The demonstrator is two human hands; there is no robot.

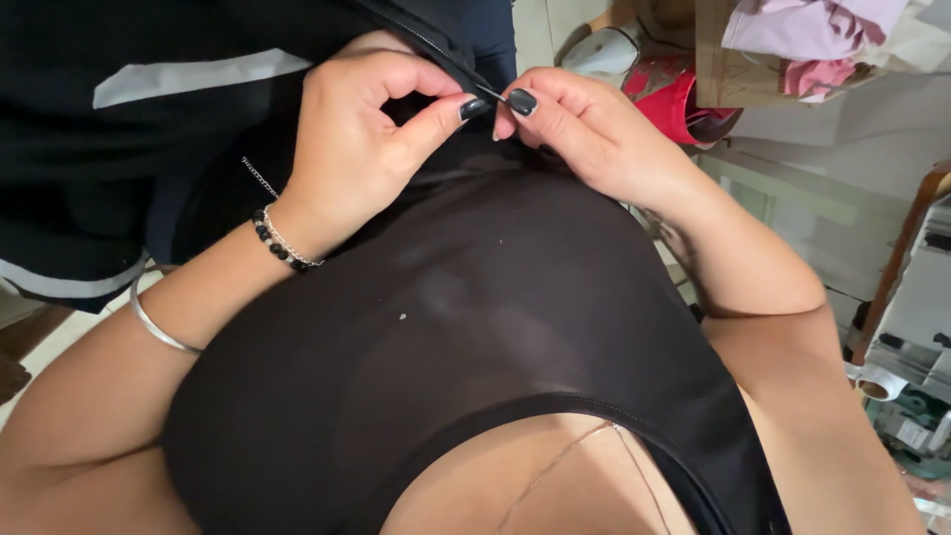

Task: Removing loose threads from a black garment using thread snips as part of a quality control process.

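My left hand [362,134] and my right hand [584,124] meet fingertip to fingertip over a black garment [129,149] with pale grey stripes. Both pinch a thin needle or pin [492,95] between thumb and forefinger at the garment's edge. The nails are dark. A beaded bracelet [279,243] and a silver bangle [158,327] sit on my left wrist. My own black top [466,327] fills the lower middle of the view and hides whatever lies under the hands.
A red object [674,99] and a white one [604,50] lie past my right hand. A cardboard box with pink cloth [792,45] stands at the top right. A machine with a wooden frame [911,327] stands at the right edge.
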